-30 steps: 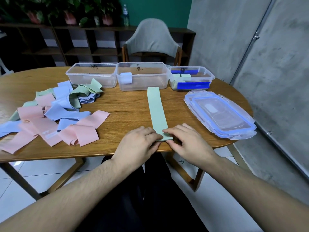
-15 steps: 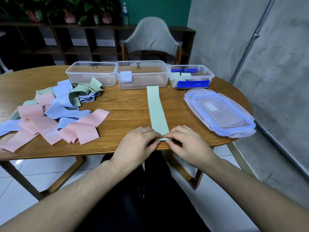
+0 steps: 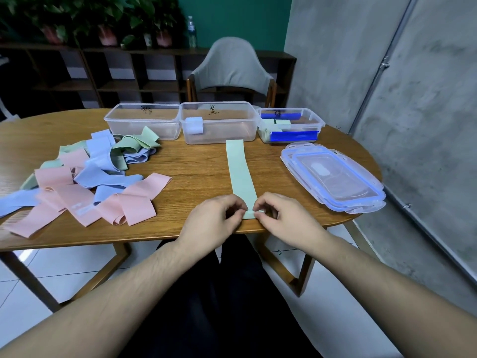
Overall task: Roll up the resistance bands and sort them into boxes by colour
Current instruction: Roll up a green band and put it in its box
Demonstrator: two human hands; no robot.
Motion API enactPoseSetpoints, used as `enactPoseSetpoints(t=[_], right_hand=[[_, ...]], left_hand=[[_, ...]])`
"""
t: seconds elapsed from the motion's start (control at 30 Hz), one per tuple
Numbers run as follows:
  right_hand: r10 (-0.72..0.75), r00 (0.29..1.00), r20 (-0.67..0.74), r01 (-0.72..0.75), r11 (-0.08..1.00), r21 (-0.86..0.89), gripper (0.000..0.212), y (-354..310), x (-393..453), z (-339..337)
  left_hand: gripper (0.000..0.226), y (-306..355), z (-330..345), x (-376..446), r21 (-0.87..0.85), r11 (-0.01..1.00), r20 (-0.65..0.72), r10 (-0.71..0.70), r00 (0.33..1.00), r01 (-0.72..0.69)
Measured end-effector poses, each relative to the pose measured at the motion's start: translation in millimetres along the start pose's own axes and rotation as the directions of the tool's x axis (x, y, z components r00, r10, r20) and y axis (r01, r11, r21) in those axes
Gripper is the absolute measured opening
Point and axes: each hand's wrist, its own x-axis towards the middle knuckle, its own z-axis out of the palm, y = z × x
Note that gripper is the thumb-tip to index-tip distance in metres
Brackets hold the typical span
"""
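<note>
Both hands sit at the near edge of the oval wooden table (image 3: pixel 196 166), fingers curled: the left hand (image 3: pixel 215 223) and the right hand (image 3: pixel 282 219) each pinch the near end of a long pale green flat resistance band (image 3: pixel 241 174), which is folded over into the start of a roll between their fingertips; the rest of the band lies flat, stretching straight away from the hands towards the boxes. Beyond its far end stand three clear plastic boxes in a row: the left box (image 3: pixel 143 124) and the middle box (image 3: pixel 219 125) carry black handwritten marks that cannot be read, as does the right box with blue clips (image 3: pixel 290 125). The middle box holds one light blue roll (image 3: pixel 194 125); the right box holds pale green rolls (image 3: pixel 275 124). To the right of the right hand lies a stack of clear lids with blue seals (image 3: pixel 333 177). Left of the left hand sprawls a loose heap of pink, blue and green bands (image 3: pixel 85 177). Behind the boxes stands a grey upholstered chair (image 3: pixel 231 65).
</note>
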Motion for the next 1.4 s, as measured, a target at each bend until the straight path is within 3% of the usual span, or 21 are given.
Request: enactPoseSetpoints(t=[0.23,0.4,0.6,0.77,1.2,1.4], right_hand=[[0.016,1.000,0.013,-0.015,0.995,-0.094,0.005,0,3,4],[0.025,1.000,0.002,-0.024,0.992,-0.123,0.008,-2,4,4],[-0.101,0.994,0.029,0.105,0.943,-0.315,0.022,-5,2,-1],[-0.178,0.983,0.039,0.179,0.913,-0.367,0.022,-8,3,-5],[-0.049,0.992,0.120,0.077,0.969,-0.235,0.024,-2,13,-11],[-0.006,0.992,0.126,0.022,0.992,-0.127,0.006,1,21,-13]], left_hand=[[0.014,4,1,-2,0.081,0.997,-0.013,0.005,1.000,-0.004],[0.020,1,0,-5,0.104,0.990,0.025,0.096,0.995,-0.098],[0.028,-2,-5,-1,0.141,0.980,0.085,0.128,0.988,-0.139],[0.026,-2,-6,2,0.141,0.973,0.118,0.169,0.979,-0.185],[0.019,-16,-6,19,-0.006,0.991,0.171,0.130,0.977,-0.131],[0.014,-19,-8,28,-0.064,0.991,0.188,0.126,0.974,-0.115]])
